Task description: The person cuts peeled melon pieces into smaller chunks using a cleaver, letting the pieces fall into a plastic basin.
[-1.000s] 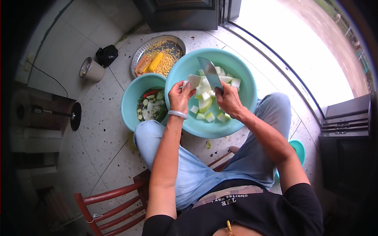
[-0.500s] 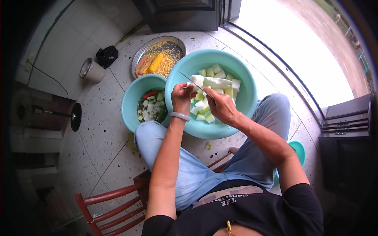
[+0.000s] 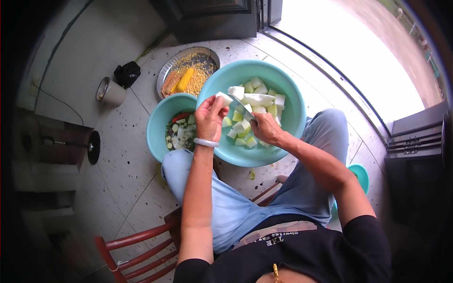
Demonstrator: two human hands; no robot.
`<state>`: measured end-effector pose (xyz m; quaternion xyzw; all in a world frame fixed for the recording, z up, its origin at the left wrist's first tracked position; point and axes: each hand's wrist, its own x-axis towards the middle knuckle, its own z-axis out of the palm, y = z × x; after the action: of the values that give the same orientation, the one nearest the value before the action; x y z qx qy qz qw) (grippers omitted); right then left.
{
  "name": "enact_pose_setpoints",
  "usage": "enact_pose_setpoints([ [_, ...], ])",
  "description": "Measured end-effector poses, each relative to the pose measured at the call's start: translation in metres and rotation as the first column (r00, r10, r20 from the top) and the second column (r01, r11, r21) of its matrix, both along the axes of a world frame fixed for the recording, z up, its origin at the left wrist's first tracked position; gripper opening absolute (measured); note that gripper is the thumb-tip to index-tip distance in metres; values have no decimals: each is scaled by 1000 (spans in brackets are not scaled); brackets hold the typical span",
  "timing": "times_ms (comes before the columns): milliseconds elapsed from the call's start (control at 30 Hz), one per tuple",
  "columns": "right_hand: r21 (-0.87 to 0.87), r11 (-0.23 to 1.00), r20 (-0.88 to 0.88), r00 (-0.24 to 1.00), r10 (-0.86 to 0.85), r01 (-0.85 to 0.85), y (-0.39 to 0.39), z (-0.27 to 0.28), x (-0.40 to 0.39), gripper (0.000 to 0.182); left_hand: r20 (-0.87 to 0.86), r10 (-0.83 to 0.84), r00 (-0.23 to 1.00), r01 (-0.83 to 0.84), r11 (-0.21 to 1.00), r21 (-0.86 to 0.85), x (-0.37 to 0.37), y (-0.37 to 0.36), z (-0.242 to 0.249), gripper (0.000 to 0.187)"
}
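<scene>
Close to the body, pale blue jeans (image 3: pixel 240 198) below a black shirt (image 3: pixel 325 250), with inverted lettering hard to read. Beside them, a red-brown chair (image 3: pixel 137 243), mostly hidden by leg and arm. Past the knees, a wide turquoise basin (image 3: pixel 257 160). Above its left side, with left hand (image 3: pixel 209 121), pinching a pale chunk (image 3: pixel 224 99) between thumb and bent fingers, partly covering it. Over the middle, with right hand (image 3: pixel 269 128), gripping a knife (image 3: pixel 243 111), fingers curled tight round a handle lost from sight; blade slanting toward the chunk, contact impossible to tell. Beneath, white and green-edged pieces (image 3: pixel 239 127) heaped inside, some masked by the right hand. Just left, a smaller basin (image 3: pixel 155 125), overlapped by the wide one; inside, cut vegetables (image 3: pixel 178 137), hard to sort apart. Beyond that, a metal tray (image 3: pixel 163 75), with corn cob (image 3: pixel 186 79) toward its left edge and loose kernels (image 3: pixel 200 78). Farther left, a black bag (image 3: pixel 127 74), contents unseen. Farthest, a dark door (image 3: pixel 214 21), cut off above, and a doorway (image 3: pixel 330 61) washed out by glare.
</scene>
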<state>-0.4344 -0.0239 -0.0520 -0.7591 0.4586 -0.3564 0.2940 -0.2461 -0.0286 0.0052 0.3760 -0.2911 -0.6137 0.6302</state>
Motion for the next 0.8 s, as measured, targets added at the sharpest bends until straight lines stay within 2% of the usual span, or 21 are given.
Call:
enact_pose_setpoints([
  [33, 21, 1000, -4, 1000, -15, 15, -1, -3, 0, 8, 17, 27, 1000, -26, 1000, -16, 3, -2, 4, 26],
  [67, 43, 999, -16, 1000, -23, 23, -2, -6, -2, 8, 132, 7, 991, -9, 1000, 15, 8, -4, 1, 28],
  [133, 57, 992, 94, 988, -119, 114, -3, 19, -5, 12, 344, -25, 939, -3, 997, 82, 17, -7, -17, 35],
  [167, 72, 985, 152, 974, -165, 156, -3, 31, -6, 14, 598, 78, 798, -76, 997, -29, 15, -12, -31, 38],
  [200, 110, 976, 191, 960, -206, 187, -8, 34, -11, 18, 792, 191, 580, -111, 981, -156, 12, -20, -48, 42],
  [233, 177, 961, 151, 959, -239, 211, -11, 42, -17, 17, 901, 305, 309, -103, 952, -287, 4, -22, -44, 45],
  [267, 130, 961, 184, 946, -266, 244, -12, 50, -21, 16, 921, 235, 312, -82, 972, -220, -1, -21, -38, 54],
  [333, 28, 953, 187, 935, -302, 302, -19, 52, -32, 13, 948, 272, 168, 83, 954, -288, -10, -31, -42, 55],
  [367, 55, 950, 184, 932, -313, 309, -23, 49, -38, 13, 950, 295, 98, 169, 936, -308, -15, -37, -44, 56],
  [400, 80, 945, 181, 928, -325, 316, -26, 50, -42, 13, 955, 269, 124, 258, 921, -293, -21, -43, -46, 59],
  [467, 74, 941, 159, 928, -337, 329, -28, 53, -49, 13, 969, 243, -32, 317, 922, -221, -40, -43, -54, 59],
  [500, 78, 943, 204, 921, -332, 323, -29, 54, -49, 12, 966, 232, -110, 343, 922, -182, -48, -43, -59, 59],
  [533, 81, 945, 247, 912, -327, 317, -29, 55, -49, 12, 958, 265, -108, 388, 899, -205, -52, -45, -63, 56],
  [567, 85, 946, 290, 901, -324, 313, -28, 55, -50, 11, 958, 229, -171, 409, 901, -142, -55, -47, -67, 54],
  [633, 84, 949, 258, 914, -314, 303, -28, 52, -53, 11, 941, 162, -296, 439, 898, -17, -62, -50, -65, 51],
  [667, 84, 951, 242, 920, -309, 297, -27, 51, -54, 11, 944, 182, -276, 449, 893, -41, -62, -53, -68, 46],
  [767, 75, 959, 260, 923, -285, 275, -25, 55, -54, 11, 926, 77, -369, 395, 915, 82, -64, -54, -69, 46],
  [800, 85, 957, 254, 923, -289, 276, -24, 55, -53, 10, 936, 109, -336, 396, 918, 36, -63, -53, -73, 47],
])
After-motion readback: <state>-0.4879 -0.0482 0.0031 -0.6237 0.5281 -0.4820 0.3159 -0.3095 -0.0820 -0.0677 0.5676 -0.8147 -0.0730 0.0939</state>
